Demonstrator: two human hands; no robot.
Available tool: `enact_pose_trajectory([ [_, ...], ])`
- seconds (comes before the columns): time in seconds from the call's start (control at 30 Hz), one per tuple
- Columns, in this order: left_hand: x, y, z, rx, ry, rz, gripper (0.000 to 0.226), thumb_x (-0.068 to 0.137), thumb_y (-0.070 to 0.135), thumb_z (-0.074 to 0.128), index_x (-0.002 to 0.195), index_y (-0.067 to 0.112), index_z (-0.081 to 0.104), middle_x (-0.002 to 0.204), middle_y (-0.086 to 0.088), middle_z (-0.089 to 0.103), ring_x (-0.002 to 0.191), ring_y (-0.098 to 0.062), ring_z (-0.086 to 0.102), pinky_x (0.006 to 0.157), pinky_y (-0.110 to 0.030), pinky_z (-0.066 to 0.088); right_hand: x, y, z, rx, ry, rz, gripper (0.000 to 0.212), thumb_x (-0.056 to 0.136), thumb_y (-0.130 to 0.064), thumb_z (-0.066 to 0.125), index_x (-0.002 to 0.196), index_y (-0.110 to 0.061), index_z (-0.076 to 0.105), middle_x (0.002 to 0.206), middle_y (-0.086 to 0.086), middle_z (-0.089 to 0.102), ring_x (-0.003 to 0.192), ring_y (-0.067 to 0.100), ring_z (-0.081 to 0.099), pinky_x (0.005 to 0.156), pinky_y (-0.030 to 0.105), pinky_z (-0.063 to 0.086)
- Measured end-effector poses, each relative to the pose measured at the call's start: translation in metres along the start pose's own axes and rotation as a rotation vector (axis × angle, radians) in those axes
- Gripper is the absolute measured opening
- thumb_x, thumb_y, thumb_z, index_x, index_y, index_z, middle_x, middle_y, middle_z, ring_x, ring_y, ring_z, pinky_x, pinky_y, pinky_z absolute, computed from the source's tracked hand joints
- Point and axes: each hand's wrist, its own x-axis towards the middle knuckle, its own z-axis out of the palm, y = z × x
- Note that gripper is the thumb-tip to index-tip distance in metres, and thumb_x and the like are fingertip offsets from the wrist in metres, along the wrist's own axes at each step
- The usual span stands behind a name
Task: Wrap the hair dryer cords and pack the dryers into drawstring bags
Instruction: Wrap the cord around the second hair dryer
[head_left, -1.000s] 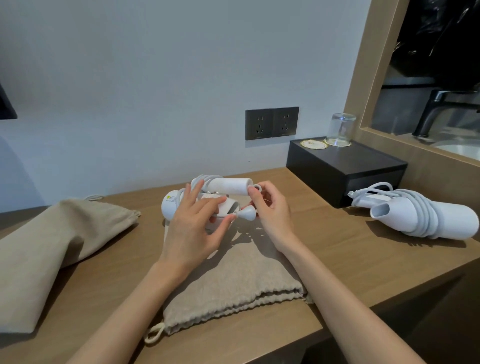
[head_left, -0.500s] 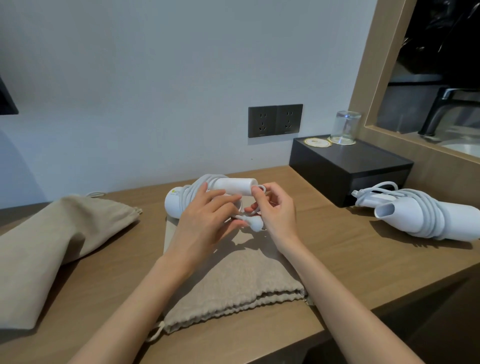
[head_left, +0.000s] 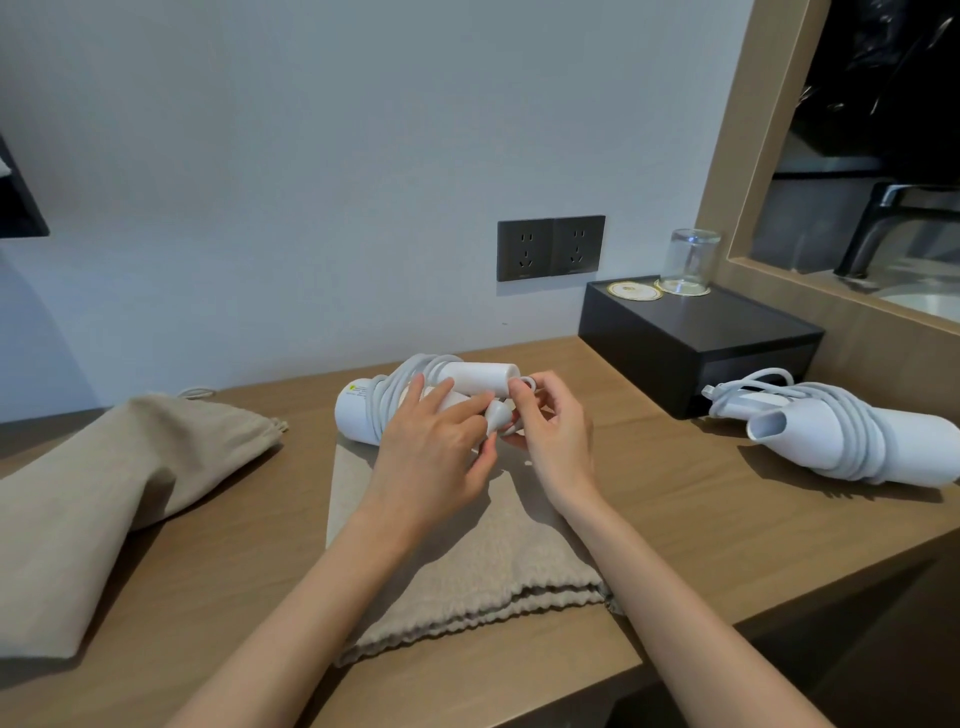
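**White dryer with wound cord, held at barrel and plug end**

White hair dryer lies on the far end of a beige drawstring bag on the wooden counter, its cord coiled round the barrel. The left hand curls over the barrel and grips it. The right hand pinches the cord's end by the plug. The shell looks rigid, light and smooth, so apt to roll, and the springy cord would probably uncoil if freed. The best hold appears to be across barrel and coils together. A second wrapped dryer lies well apart.
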Motion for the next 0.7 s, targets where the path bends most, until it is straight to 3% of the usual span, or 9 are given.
enact_pose_trajectory([
  [0.07,0.001,0.002,0.001,0.025,-0.024,0.023,0.022,0.086,0.024,0.051,0.083,0.013,0.07,0.1,0.002,0.07,0.09,-0.031,0.062,0.092,-0.057,0.045,0.0,-0.001,-0.001,-0.008,0.01,-0.004,0.019,0.097,-0.03,0.058,0.089,-0.013,0.062,0.078,-0.001,0.066,0.077,0.013,0.067,0.062,0.028,0.06],
  [0.2,0.003,0.006,0.001,0.057,0.021,-0.011,0.028,0.085,0.026,0.046,0.07,0.011,0.065,0.094,-0.009,0.056,0.08,-0.026,0.049,0.096,-0.054,0.042,0.001,0.002,-0.001,-0.043,0.02,0.012,0.022,0.097,-0.031,0.057,0.086,-0.013,0.061,0.073,-0.004,0.064,0.072,0.006,0.065,0.061,0.027,0.059],
  [0.3,0.003,0.006,0.007,0.104,-0.001,0.001,0.029,0.086,0.028,0.044,0.07,0.012,0.064,0.091,-0.007,0.055,0.078,-0.027,0.051,0.106,-0.05,0.032,0.001,0.007,-0.003,-0.182,0.043,-0.007,0.025,0.097,-0.038,0.054,0.084,-0.018,0.06,0.074,-0.004,0.064,0.074,0.013,0.065,0.063,0.036,0.06],
  [0.37,0.002,0.006,0.01,0.124,-0.019,-0.014,0.031,0.086,0.029,0.043,0.07,0.014,0.065,0.091,-0.007,0.056,0.079,-0.028,0.05,0.107,-0.047,0.028,-0.002,0.007,-0.005,-0.312,0.036,-0.068,0.024,0.098,-0.04,0.051,0.085,-0.021,0.059,0.074,-0.006,0.063,0.073,0.011,0.063,0.061,0.032,0.057],
  [0.43,0.0,0.003,0.011,0.126,-0.03,-0.053,0.033,0.086,0.031,0.043,0.069,0.014,0.066,0.092,-0.007,0.056,0.08,-0.03,0.049,0.1,-0.046,0.033,-0.006,0.006,-0.007,-0.411,0.012,-0.135,0.024,0.099,-0.04,0.048,0.087,-0.022,0.057,0.075,-0.008,0.063,0.069,0.008,0.061,0.056,0.027,0.051],
  [0.57,-0.003,-0.004,0.012,0.094,-0.053,-0.084,0.032,0.088,0.033,0.046,0.07,0.016,0.066,0.098,-0.005,0.054,0.081,-0.026,0.045,0.077,-0.035,0.035,-0.008,0.005,-0.007,-0.53,0.028,-0.152,0.03,0.1,-0.043,0.044,0.084,-0.021,0.054,0.072,-0.006,0.061,0.066,0.01,0.057,0.057,0.033,0.045],
  [0.7,-0.001,-0.004,0.015,0.07,-0.058,-0.062,0.034,0.089,0.034,0.045,0.072,0.014,0.066,0.103,-0.007,0.056,0.082,-0.029,0.047,0.081,-0.041,0.042,-0.006,0.007,-0.008,-0.508,0.03,-0.113,0.029,0.1,-0.044,0.044,0.085,-0.022,0.055,0.072,-0.007,0.062,0.066,0.011,0.059,0.059,0.04,0.052],
])
